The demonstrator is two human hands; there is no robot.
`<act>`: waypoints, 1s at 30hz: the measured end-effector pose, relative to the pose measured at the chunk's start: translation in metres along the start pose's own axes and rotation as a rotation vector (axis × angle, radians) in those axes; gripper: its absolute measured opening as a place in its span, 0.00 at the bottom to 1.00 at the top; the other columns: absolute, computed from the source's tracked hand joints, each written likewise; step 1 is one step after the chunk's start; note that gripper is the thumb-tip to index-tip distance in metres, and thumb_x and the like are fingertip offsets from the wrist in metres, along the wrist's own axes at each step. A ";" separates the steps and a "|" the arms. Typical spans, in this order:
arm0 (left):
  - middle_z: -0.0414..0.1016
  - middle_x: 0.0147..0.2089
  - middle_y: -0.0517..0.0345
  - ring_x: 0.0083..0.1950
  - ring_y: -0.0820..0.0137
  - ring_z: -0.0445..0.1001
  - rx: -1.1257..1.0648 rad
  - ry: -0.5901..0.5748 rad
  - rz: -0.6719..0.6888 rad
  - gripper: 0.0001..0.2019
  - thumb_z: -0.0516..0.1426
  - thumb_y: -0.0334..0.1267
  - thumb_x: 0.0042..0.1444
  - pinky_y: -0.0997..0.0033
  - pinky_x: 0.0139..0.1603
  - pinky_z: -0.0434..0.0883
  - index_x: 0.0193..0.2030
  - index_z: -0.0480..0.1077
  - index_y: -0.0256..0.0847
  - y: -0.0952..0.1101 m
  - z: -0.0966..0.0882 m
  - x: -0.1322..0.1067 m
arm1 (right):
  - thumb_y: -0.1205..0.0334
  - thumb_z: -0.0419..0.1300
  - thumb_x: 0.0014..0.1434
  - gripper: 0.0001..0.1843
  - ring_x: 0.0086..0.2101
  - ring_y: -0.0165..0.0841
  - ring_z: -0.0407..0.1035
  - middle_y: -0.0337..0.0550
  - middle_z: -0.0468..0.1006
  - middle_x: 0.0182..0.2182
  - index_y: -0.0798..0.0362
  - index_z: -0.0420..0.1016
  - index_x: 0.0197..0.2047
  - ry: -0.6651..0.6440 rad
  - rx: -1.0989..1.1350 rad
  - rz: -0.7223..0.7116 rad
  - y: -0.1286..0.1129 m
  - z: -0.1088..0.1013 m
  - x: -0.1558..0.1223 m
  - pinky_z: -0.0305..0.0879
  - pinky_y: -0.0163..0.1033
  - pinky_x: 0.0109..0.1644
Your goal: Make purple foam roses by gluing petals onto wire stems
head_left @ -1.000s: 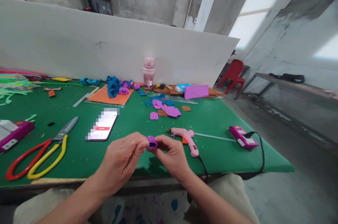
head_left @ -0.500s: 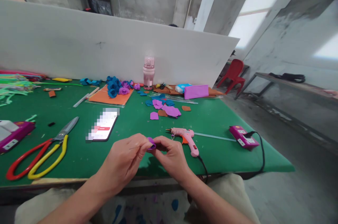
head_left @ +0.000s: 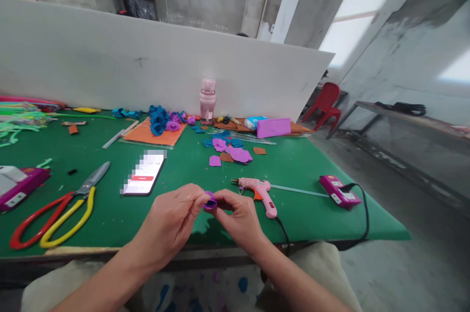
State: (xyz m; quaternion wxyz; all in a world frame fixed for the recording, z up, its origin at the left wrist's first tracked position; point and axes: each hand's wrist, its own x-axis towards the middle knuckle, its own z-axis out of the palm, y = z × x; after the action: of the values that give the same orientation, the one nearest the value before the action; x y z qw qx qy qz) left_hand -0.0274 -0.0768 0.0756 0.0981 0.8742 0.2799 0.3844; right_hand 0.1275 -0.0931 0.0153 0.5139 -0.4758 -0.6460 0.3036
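Note:
Between my two hands, above the front of the green table (head_left: 121, 228), is a small curled purple foam piece (head_left: 210, 202). My left hand (head_left: 176, 214) pinches it from the left with thumb and fingertips. From the other side my right hand (head_left: 237, 211) pinches its right edge. A pink glue gun (head_left: 259, 192) lies just right of my right hand, its nozzle pointing left and a clear glue stick (head_left: 297, 190) out of its back. Loose purple petal shapes (head_left: 238, 155) lie beyond my hands, among blue and brown ones.
Large scissors (head_left: 79, 206) and a phone (head_left: 145, 173) lie to the left. Finished-looking blue foam flowers (head_left: 158, 120) rest on an orange sheet (head_left: 150, 136). A pink bottle (head_left: 207, 101) stands by the white partition (head_left: 147, 62). A power strip (head_left: 340, 192) sits at right, with a black cord.
The purple piece has turned slightly between my fingertips, so its rolled opening shows more. Both hands stay in nearly the same place.

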 end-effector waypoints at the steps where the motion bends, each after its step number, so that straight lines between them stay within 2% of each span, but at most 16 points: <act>1: 0.66 0.25 0.62 0.26 0.76 0.65 -0.002 -0.002 -0.003 0.11 0.45 0.32 0.61 0.78 0.27 0.62 0.29 0.63 0.40 0.000 0.001 0.000 | 0.65 0.59 0.52 0.06 0.28 0.29 0.71 0.39 0.78 0.28 0.52 0.77 0.34 0.001 -0.002 -0.002 0.000 0.000 0.000 0.67 0.32 0.34; 9: 0.68 0.26 0.60 0.27 0.75 0.66 0.001 -0.035 0.032 0.13 0.43 0.34 0.62 0.77 0.28 0.63 0.30 0.63 0.39 -0.005 0.008 -0.003 | 0.65 0.59 0.52 0.05 0.27 0.28 0.70 0.38 0.78 0.27 0.53 0.77 0.32 -0.004 -0.028 -0.009 -0.001 0.000 0.001 0.65 0.31 0.32; 18: 0.65 0.24 0.61 0.26 0.75 0.65 0.009 0.005 -0.003 0.12 0.44 0.34 0.61 0.76 0.27 0.63 0.28 0.62 0.40 -0.001 0.004 -0.002 | 0.63 0.59 0.52 0.05 0.27 0.29 0.70 0.39 0.77 0.27 0.52 0.76 0.33 -0.001 -0.024 -0.009 -0.002 -0.001 0.000 0.66 0.32 0.32; 20: 0.66 0.24 0.61 0.25 0.76 0.66 -0.021 0.014 -0.057 0.13 0.44 0.35 0.61 0.77 0.26 0.63 0.28 0.64 0.39 0.000 0.001 0.000 | 0.63 0.60 0.52 0.05 0.28 0.29 0.70 0.39 0.78 0.27 0.52 0.77 0.33 -0.006 0.011 0.016 -0.001 0.000 0.000 0.67 0.33 0.34; 23: 0.68 0.23 0.62 0.23 0.77 0.67 -0.137 0.031 -0.200 0.15 0.44 0.36 0.62 0.78 0.24 0.64 0.29 0.67 0.39 -0.002 -0.004 0.001 | 0.61 0.62 0.50 0.06 0.29 0.30 0.71 0.39 0.77 0.27 0.52 0.76 0.32 0.015 0.156 0.105 0.001 0.001 0.002 0.69 0.34 0.35; 25: 0.72 0.24 0.61 0.23 0.76 0.69 -0.229 0.064 -0.245 0.14 0.45 0.36 0.61 0.77 0.25 0.66 0.33 0.70 0.39 -0.007 -0.007 0.001 | 0.59 0.64 0.48 0.09 0.29 0.30 0.71 0.39 0.77 0.26 0.54 0.75 0.33 0.053 0.359 0.220 0.003 0.000 0.006 0.70 0.35 0.36; 28: 0.77 0.34 0.57 0.32 0.73 0.73 -0.278 0.087 -0.173 0.12 0.47 0.34 0.60 0.75 0.32 0.70 0.42 0.71 0.41 -0.014 -0.008 0.000 | 0.57 0.65 0.48 0.14 0.30 0.29 0.73 0.41 0.78 0.29 0.56 0.73 0.37 0.122 0.712 0.400 0.003 -0.004 0.015 0.72 0.34 0.37; 30: 0.77 0.39 0.56 0.38 0.71 0.74 -0.281 0.068 -0.119 0.11 0.49 0.33 0.59 0.73 0.37 0.71 0.44 0.71 0.42 -0.017 -0.004 -0.001 | 0.56 0.64 0.50 0.15 0.30 0.28 0.74 0.43 0.78 0.31 0.57 0.72 0.38 0.158 0.873 0.461 0.003 -0.010 0.021 0.72 0.32 0.36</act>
State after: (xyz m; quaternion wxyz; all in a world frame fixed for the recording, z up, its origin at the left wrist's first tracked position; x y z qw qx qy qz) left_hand -0.0383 -0.0634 0.0715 0.2324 0.8202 0.2779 0.4427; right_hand 0.1372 -0.0735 0.0238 0.6322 -0.3683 -0.2957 0.6143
